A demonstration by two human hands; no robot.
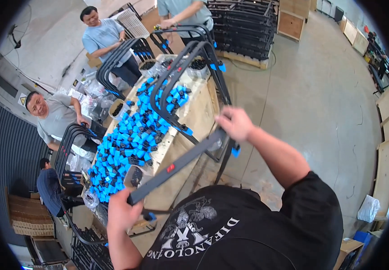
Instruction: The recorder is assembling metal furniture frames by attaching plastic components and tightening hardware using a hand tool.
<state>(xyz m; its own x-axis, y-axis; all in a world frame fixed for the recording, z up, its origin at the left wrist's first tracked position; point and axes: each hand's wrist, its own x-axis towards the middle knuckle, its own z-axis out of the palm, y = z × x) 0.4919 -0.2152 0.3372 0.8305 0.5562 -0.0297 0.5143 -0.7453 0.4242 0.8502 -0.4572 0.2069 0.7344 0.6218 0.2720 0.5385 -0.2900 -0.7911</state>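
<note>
Across my front lies a black metal tube frame (190, 154) with a small red label on its near bar. My left hand (121, 210) is closed round the bar's left end, and my right hand (236, 124) grips its right end. Blue-and-black plastic caps (127, 139) lie in a large loose heap on the wooden table beyond the bar. Several bent black tube frames (162, 92) with blue feet stand at the table's right side, just past my right hand. A small open container (134, 174) sits near my left hand.
Co-workers handle similar frames across the table (181, 148): one at the left (61, 114), one at the back (106, 40), another at the far end (190, 15). A person bends at the lower left (50, 186). Stacked black frames (244, 31) stand on a pallet behind.
</note>
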